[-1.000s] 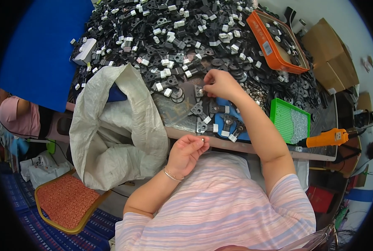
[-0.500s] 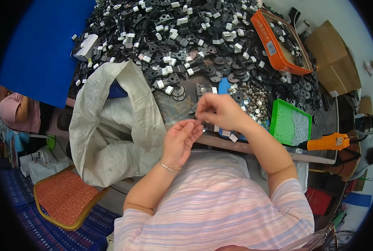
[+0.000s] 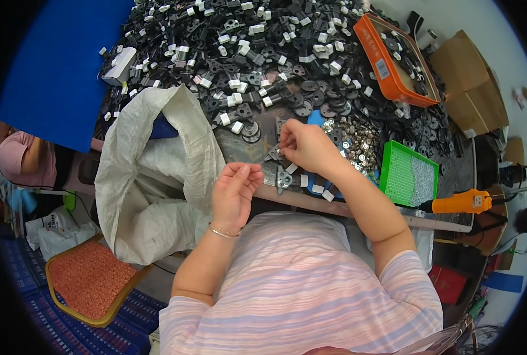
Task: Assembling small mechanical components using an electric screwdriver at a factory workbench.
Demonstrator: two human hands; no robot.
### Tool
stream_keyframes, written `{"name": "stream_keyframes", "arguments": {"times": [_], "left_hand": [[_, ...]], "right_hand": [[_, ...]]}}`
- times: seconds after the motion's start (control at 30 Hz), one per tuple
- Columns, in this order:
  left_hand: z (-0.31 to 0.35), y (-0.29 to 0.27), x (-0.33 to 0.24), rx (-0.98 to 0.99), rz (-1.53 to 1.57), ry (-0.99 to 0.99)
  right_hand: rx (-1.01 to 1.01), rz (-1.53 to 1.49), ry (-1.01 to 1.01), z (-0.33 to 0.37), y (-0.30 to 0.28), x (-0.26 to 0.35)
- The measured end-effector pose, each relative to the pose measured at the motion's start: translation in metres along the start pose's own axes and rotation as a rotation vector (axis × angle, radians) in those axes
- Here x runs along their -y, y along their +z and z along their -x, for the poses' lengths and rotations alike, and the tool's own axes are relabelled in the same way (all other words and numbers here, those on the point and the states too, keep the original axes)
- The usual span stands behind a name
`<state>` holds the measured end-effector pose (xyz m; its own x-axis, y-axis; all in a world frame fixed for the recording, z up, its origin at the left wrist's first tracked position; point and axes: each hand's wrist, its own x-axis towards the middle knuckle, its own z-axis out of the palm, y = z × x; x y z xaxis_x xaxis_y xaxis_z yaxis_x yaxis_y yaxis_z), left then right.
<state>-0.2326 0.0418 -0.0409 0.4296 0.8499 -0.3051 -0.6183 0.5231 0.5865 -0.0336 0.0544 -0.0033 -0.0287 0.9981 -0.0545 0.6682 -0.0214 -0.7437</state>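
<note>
My left hand [image 3: 236,195] is raised over the table's front edge beside the white woven sack. Its thumb and fingers are curled together, and anything between them is too small to make out. My right hand [image 3: 308,147] is over the worktop with thumb and fingertips pinched. Those fingertips are at a small black bracket [image 3: 273,154]; whether they grip it or something smaller is hidden. Closer to the front edge lies another bracket [image 3: 284,179] with a white-tipped black piece. To the right of my right hand is a pile of small round metal parts [image 3: 361,142].
A large heap of black parts with white ends [image 3: 234,53] covers the back. The open woven sack [image 3: 112,195] hangs at the left. At the right are a green tray [image 3: 387,171] of small clear pieces, an orange electric screwdriver [image 3: 461,202] and an orange box [image 3: 387,74].
My hands were together at the fingertips and are now apart. The left moved left; the right moved slightly up to the small black bracket. The bracket near the front edge is now uncovered.
</note>
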Motion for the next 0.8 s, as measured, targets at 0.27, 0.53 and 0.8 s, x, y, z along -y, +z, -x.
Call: {"name": "stream_keyframes", "arguments": {"times": [0.27,0.53,0.8], "left_hand": [[-0.011,-0.009,-0.005,0.016,-0.183,0.223],[-0.01,-0.009,-0.006,-0.016,-0.195,0.216],[-0.003,-0.013,-0.006,-0.01,-0.178,0.214]], "right_hand": [[-0.032,0.013,-0.031,-0.003,0.006,-0.002],[-0.054,-0.035,-0.036,0.001,0.009,-0.004],[-0.2,0.052,-0.004,0.014,-0.029,-0.015]]}}
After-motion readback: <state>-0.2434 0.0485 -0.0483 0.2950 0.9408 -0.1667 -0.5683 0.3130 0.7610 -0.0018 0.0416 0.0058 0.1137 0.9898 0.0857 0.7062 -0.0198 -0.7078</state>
